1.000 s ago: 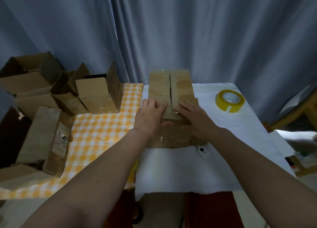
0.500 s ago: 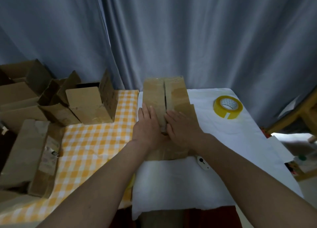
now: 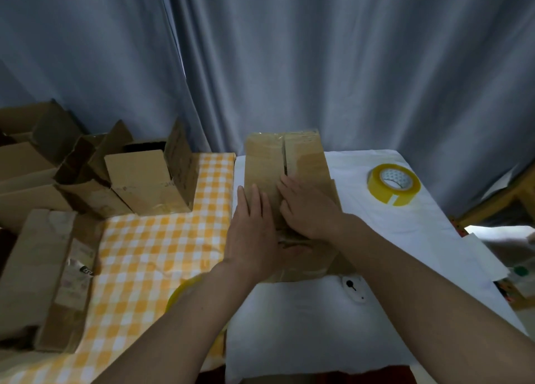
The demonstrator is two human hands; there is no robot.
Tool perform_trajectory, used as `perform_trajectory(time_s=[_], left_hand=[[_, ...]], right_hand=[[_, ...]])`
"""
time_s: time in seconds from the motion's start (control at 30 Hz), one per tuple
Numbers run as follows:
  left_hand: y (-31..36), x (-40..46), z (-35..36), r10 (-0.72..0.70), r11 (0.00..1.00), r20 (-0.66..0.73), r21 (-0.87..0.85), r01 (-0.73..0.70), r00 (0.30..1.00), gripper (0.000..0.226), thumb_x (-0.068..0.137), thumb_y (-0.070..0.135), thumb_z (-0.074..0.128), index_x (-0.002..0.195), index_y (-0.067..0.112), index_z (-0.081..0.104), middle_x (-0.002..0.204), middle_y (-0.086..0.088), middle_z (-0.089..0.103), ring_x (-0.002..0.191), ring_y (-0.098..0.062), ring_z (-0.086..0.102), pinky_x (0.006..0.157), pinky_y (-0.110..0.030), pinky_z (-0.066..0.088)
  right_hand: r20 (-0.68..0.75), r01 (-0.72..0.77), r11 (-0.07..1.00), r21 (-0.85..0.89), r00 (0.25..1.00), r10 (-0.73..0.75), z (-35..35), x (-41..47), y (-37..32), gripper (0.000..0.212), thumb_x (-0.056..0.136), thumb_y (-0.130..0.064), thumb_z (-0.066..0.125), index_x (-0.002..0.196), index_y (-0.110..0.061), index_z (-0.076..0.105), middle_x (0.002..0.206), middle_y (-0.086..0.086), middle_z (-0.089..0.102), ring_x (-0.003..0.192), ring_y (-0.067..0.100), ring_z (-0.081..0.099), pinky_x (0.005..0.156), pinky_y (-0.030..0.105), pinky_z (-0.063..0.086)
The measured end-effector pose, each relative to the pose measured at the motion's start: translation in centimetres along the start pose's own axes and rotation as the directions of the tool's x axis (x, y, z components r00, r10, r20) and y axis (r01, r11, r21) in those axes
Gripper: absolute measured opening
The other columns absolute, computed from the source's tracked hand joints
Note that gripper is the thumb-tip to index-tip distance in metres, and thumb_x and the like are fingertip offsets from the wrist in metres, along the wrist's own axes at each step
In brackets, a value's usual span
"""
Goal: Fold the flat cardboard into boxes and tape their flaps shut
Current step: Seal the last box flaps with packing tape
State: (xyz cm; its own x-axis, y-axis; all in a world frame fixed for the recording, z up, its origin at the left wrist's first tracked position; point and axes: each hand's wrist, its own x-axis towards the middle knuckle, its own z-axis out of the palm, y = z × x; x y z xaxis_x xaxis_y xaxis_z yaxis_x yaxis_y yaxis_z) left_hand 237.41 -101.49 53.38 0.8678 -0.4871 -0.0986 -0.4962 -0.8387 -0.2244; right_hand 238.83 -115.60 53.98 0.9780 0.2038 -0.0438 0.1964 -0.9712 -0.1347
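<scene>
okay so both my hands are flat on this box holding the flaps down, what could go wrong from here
1. The tape roll sits apart on the white cloth, past your right hand. Reaching for it probably means lifting that hand, and the flaps may spring open.

2. A gap shows along the seam of the box, beyond your left hand. Taping now could seal it crooked.

3. A small white object lies by the box's near edge; sliding the box could knock it off.

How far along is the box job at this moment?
Done: several folded boxes stand on the checked cloth. In hand: left hand and right hand press flat on the current box's flaps; seam looks untaped. Left: taping, tape roll untouched, plus flat cardboard.
</scene>
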Motion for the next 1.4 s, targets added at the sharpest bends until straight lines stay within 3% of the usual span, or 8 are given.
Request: perform_trajectory(time_s=[0.17,0.53,0.67,0.8,0.9,1.0,1.2,1.4], left_hand=[[0.1,0.0,0.2,-0.04,0.973,-0.055,-0.228,0.027,0.998,0.132,0.051,0.089,-0.021,0.152,0.006,-0.001,0.161,-0.012,0.001,0.149,-0.026,-0.004,0.121,-0.043,0.002],[-0.4,0.3,0.7,-0.014,0.965,-0.12,-0.261,-0.018,0.993,0.113,0.063,0.087,-0.012,0.151,0.016,-0.009,0.162,-0.005,-0.004,0.148,-0.021,-0.011,0.12,-0.046,-0.001],[-0.3,0.2,0.9,-0.02,0.96,-0.131,-0.281,-0.017,0.991,0.11,0.065,0.089,-0.007,0.146,0.016,-0.017,0.162,-0.004,-0.006,0.148,-0.02,-0.013,0.12,-0.044,-0.004],[-0.2,0.1,1.0,-0.037,0.955,-0.142,-0.296,-0.007,0.989,0.113,0.067,0.091,0.005,0.15,0.016,-0.005,0.162,-0.005,0.006,0.149,-0.02,-0.002,0.12,-0.043,0.001],[-0.2,0.2,0.8,-0.044,0.951,-0.127,-0.309,0.003,0.991,0.116,0.067,0.091,0.011,0.153,0.014,0.011,0.16,-0.006,0.014,0.149,-0.022,0.007,0.12,-0.044,0.009],[-0.1,0.3,1.0,-0.059,0.95,-0.126,-0.31,0.017,0.99,0.121,0.063,0.094,0.007,0.152,0.014,-0.001,0.162,-0.005,-0.001,0.148,-0.019,-0.008,0.121,-0.042,-0.002],[-0.1,0.4,0.8,-0.09,0.961,-0.105,-0.27,0.059,0.99,0.126,0.055,0.096,-0.002,0.146,0.01,-0.017,0.16,-0.004,-0.014,0.145,-0.016,-0.021,0.118,-0.038,-0.014],[0.1,0.7,0.3,-0.096,0.969,-0.064,-0.236,0.078,0.993,0.132,0.052,0.094,0.0,0.151,0.008,-0.006,0.161,-0.006,-0.006,0.148,-0.019,-0.01,0.121,-0.039,-0.005]], right_hand=[[0.041,-0.059,0.997,-0.041,0.997,0.06,-0.4,3.5,0.6,0.056,0.101,-0.032,0.015,0.15,-0.006,0.009,0.159,0.009,0.005,0.146,0.02,0.004,0.118,0.035,0.004],[-0.087,-0.103,0.995,0.001,0.991,0.103,-0.2,12.8,4.3,0.056,0.101,-0.028,0.02,0.149,-0.002,0.012,0.158,0.013,0.007,0.146,0.022,0.006,0.117,0.033,0.001],[-0.229,-0.118,0.989,0.086,0.964,0.135,-0.6,15.1,5.2,0.038,0.098,-0.024,0.029,0.128,-0.005,0.044,0.134,0.015,0.045,0.122,0.028,0.04,0.102,0.036,0.029],[-0.236,-0.141,0.983,0.118,0.957,0.166,-1.2,17.0,5.3,0.034,0.1,-0.03,0.029,0.103,-0.007,0.053,0.109,0.016,0.058,0.094,0.028,0.048,0.081,0.036,0.032],[-0.229,-0.178,0.978,0.105,0.953,0.198,-1.3,17.8,5.4,0.049,0.1,-0.041,0.024,0.106,-0.006,0.06,0.11,0.018,0.062,0.097,0.033,0.055,0.082,0.037,0.035],[-0.151,-0.194,0.981,0.01,0.969,0.193,-1.7,18.1,5.4,0.062,0.099,-0.049,0.017,0.112,-0.007,0.06,0.113,0.018,0.061,0.1,0.032,0.056,0.087,0.04,0.038],[-0.085,-0.186,0.982,-0.033,0.98,0.182,-0.7,14.5,4.5,0.066,0.097,-0.055,0.015,0.146,-0.011,0.022,0.154,0.02,0.019,0.142,0.033,0.016,0.116,0.047,0.009],[0.031,-0.044,0.99,-0.135,0.998,0.048,0.2,6.4,4.0,0.059,0.099,-0.047,0.012,0.151,-0.019,0.004,0.16,0.0,-0.003,0.146,0.019,-0.006,0.116,0.047,-0.002]])
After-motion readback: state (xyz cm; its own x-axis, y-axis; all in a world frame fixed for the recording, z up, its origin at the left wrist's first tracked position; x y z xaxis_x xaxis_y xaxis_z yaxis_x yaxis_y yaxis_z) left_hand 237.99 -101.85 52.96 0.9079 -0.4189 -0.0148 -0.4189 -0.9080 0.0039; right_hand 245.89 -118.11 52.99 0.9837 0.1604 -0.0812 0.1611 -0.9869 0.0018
